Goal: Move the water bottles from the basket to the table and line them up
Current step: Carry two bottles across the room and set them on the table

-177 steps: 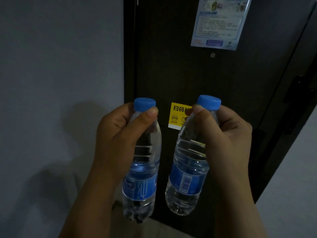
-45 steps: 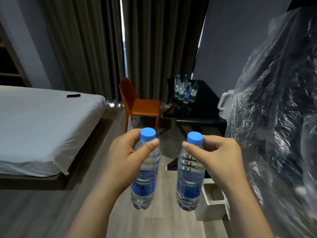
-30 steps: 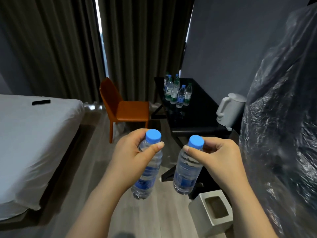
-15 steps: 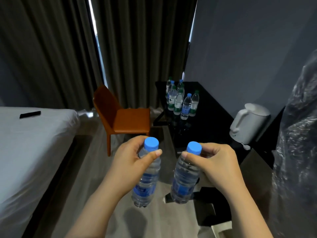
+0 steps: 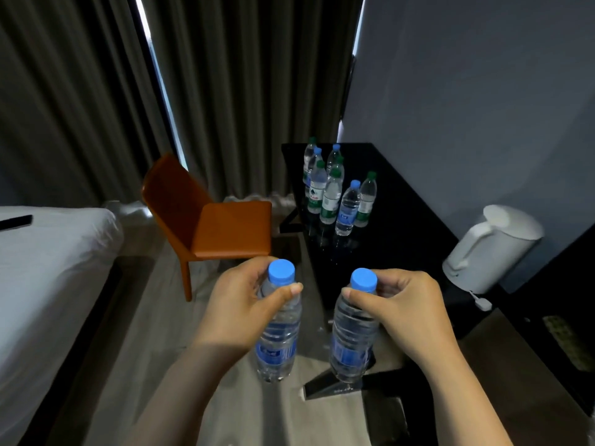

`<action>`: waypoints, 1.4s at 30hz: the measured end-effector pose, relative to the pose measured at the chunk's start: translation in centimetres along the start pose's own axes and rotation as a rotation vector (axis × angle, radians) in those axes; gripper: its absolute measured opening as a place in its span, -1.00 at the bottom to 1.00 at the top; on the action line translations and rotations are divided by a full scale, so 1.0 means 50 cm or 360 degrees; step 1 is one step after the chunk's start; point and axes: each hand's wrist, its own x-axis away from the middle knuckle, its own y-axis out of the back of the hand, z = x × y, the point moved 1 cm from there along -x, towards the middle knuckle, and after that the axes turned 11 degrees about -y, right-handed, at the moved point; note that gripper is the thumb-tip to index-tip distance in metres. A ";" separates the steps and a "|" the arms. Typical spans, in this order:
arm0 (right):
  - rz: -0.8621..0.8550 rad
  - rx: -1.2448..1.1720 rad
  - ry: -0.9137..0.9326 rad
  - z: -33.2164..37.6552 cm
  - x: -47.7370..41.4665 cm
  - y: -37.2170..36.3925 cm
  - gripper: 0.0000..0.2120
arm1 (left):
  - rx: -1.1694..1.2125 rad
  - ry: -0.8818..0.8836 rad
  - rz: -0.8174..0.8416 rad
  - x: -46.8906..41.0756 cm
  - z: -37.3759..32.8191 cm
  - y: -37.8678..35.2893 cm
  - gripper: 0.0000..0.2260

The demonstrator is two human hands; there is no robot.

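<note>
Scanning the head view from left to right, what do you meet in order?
white bed → orange chair → left-held bottle → right-held bottle → white kettle

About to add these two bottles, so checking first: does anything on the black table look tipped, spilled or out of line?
Nothing tipped or spilled. The bottles on the black table all stand upright, but in a loose double file rather than one line, green caps mixed with blue. The white kettle stands upright too.
</note>
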 end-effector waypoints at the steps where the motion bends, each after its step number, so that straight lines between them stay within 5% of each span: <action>1: 0.0004 -0.0003 -0.0021 -0.003 -0.023 -0.007 -0.76 | 0.0018 0.0009 0.0015 -0.024 0.016 -0.003 -0.84; 21: -0.0264 0.0179 -0.0493 -0.006 -0.381 -0.167 -0.65 | 0.0205 -0.0098 0.0543 -0.488 0.358 -0.028 -0.81; 42: -0.0342 0.0098 -0.0654 -0.144 -0.710 -0.118 -0.71 | -0.0142 -0.0363 0.0958 -0.838 0.520 -0.274 -0.81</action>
